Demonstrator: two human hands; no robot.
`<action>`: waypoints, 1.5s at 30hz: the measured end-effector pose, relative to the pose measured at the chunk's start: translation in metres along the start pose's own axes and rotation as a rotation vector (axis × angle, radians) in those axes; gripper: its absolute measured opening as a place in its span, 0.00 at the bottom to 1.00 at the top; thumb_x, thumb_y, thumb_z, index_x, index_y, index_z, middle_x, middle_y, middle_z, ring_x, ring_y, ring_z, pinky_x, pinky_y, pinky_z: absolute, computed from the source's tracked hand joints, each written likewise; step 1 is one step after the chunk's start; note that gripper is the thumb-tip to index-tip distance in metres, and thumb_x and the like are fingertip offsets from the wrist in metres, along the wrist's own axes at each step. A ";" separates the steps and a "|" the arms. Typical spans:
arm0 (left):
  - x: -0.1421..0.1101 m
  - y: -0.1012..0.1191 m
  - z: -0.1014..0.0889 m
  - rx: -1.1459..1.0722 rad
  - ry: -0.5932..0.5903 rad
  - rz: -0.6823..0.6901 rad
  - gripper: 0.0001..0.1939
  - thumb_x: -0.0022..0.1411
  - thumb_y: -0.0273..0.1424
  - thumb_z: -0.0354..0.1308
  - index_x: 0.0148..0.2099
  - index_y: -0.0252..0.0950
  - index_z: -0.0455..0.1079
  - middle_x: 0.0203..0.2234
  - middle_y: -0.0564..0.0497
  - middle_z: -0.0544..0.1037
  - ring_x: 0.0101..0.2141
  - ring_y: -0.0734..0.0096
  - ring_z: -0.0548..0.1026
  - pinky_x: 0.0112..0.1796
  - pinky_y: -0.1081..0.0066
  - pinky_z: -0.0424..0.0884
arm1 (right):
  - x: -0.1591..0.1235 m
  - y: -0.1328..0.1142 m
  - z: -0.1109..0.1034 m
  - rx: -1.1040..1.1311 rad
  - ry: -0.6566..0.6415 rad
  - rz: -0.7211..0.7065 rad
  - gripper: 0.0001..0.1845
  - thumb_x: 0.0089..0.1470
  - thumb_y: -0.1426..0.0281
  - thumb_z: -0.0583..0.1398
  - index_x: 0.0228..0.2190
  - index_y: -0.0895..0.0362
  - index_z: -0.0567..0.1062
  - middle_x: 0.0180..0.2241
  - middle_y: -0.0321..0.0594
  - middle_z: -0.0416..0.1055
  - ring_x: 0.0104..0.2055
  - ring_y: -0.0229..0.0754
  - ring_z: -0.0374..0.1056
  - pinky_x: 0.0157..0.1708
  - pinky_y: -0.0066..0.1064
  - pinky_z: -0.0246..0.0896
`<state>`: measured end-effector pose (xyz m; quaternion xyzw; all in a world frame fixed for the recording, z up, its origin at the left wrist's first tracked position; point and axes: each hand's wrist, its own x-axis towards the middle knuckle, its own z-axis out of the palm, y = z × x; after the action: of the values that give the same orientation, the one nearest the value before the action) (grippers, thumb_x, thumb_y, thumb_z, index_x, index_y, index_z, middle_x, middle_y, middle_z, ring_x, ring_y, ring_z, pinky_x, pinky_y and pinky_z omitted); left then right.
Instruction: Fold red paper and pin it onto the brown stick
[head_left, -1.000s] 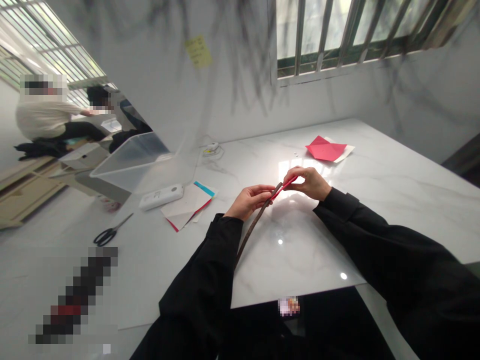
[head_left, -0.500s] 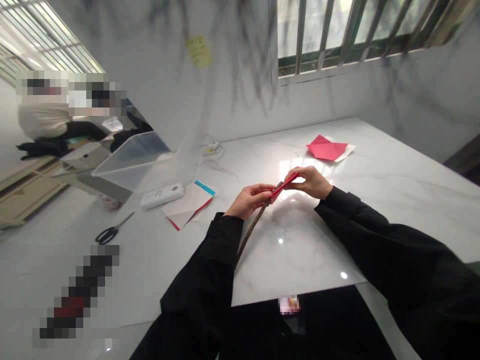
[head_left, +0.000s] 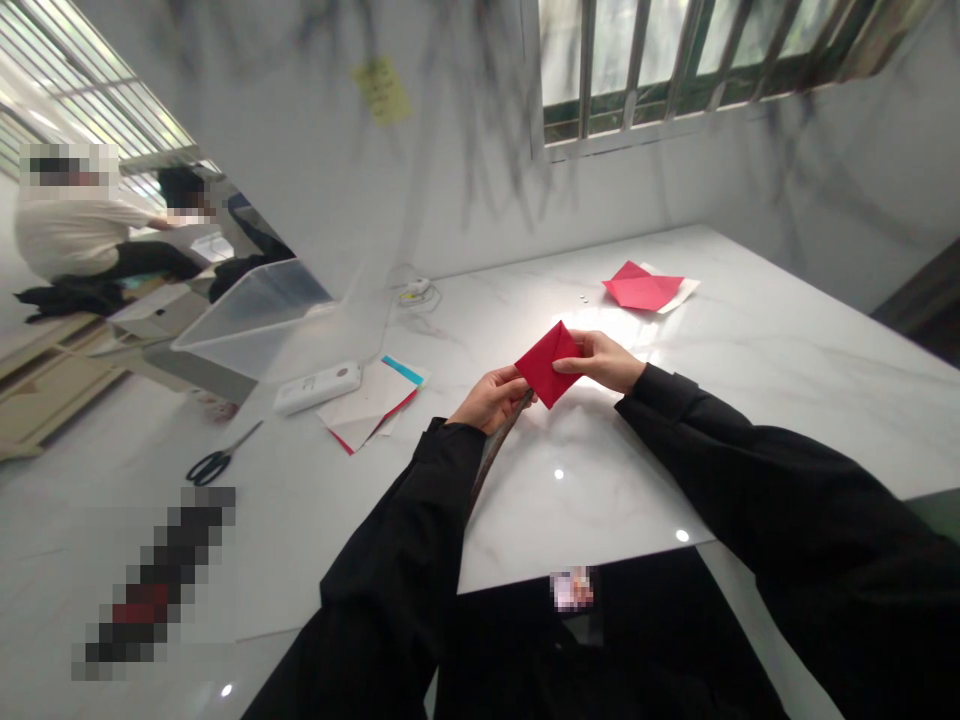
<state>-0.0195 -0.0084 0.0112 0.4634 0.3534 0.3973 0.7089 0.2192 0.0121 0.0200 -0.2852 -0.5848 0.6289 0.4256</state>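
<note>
A small square of folded red paper (head_left: 544,372) is held up above the white marbled table (head_left: 600,490), its creased face turned toward me. My right hand (head_left: 609,362) pinches its right corner, thumb in front and fingers behind. Closed at the paper's left corner, my left hand (head_left: 486,402) also grips a thin brown stick (head_left: 501,447). The stick slants down toward my left sleeve, and its upper end is hidden behind the paper.
Red and cream paper sheets (head_left: 645,290) lie at the back right. To the left are paper pieces (head_left: 364,405), a white oblong device (head_left: 319,388), black scissors (head_left: 210,466) and a clear plastic bin (head_left: 247,320). Two people sit at the far left.
The folded red paper has turned from edge-on to face-on, so its square shape shows. It now covers the stick's upper end. Both hands keep their hold.
</note>
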 end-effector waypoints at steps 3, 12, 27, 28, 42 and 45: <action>-0.004 0.001 0.003 0.011 0.011 0.000 0.30 0.43 0.39 0.82 0.47 0.32 0.82 0.36 0.44 0.84 0.31 0.71 0.78 0.39 0.68 0.75 | 0.002 0.005 -0.005 0.037 0.025 0.029 0.27 0.43 0.61 0.78 0.45 0.56 0.81 0.43 0.43 0.83 0.44 0.50 0.80 0.47 0.40 0.76; -0.025 0.004 0.002 0.194 0.052 -0.004 0.28 0.46 0.35 0.79 0.51 0.35 0.82 0.43 0.42 0.85 0.34 0.70 0.79 0.41 0.67 0.75 | 0.008 0.012 -0.026 0.062 0.146 0.055 0.35 0.39 0.61 0.79 0.48 0.56 0.78 0.40 0.42 0.82 0.39 0.46 0.79 0.44 0.38 0.77; -0.021 0.008 -0.004 0.075 0.320 0.157 0.28 0.43 0.37 0.80 0.47 0.34 0.81 0.41 0.45 0.84 0.33 0.75 0.77 0.39 0.71 0.74 | 0.005 0.005 -0.016 -0.840 0.333 -0.015 0.35 0.51 0.72 0.61 0.62 0.57 0.74 0.25 0.31 0.76 0.29 0.41 0.70 0.37 0.32 0.63; -0.021 0.009 -0.004 0.071 0.323 0.159 0.28 0.43 0.37 0.81 0.47 0.34 0.81 0.41 0.45 0.84 0.33 0.75 0.76 0.39 0.71 0.74 | 0.005 0.003 -0.012 -0.856 0.244 0.032 0.27 0.51 0.72 0.61 0.54 0.57 0.81 0.23 0.32 0.75 0.27 0.40 0.68 0.35 0.31 0.61; -0.021 0.007 -0.002 0.033 0.275 0.136 0.28 0.41 0.36 0.83 0.45 0.34 0.82 0.39 0.45 0.84 0.32 0.76 0.76 0.37 0.74 0.72 | 0.005 0.003 -0.012 -0.784 0.320 0.175 0.23 0.54 0.73 0.60 0.52 0.60 0.81 0.21 0.32 0.70 0.26 0.37 0.62 0.33 0.29 0.57; -0.020 0.007 -0.001 0.035 0.272 0.143 0.28 0.41 0.36 0.82 0.46 0.34 0.83 0.40 0.45 0.85 0.32 0.75 0.76 0.37 0.73 0.72 | 0.006 0.005 -0.006 -0.561 0.303 0.254 0.39 0.54 0.73 0.61 0.67 0.66 0.67 0.24 0.33 0.72 0.24 0.36 0.61 0.28 0.27 0.56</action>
<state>-0.0309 -0.0244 0.0203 0.4416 0.4192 0.4995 0.6162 0.2205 0.0201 0.0153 -0.5520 -0.6249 0.4420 0.3308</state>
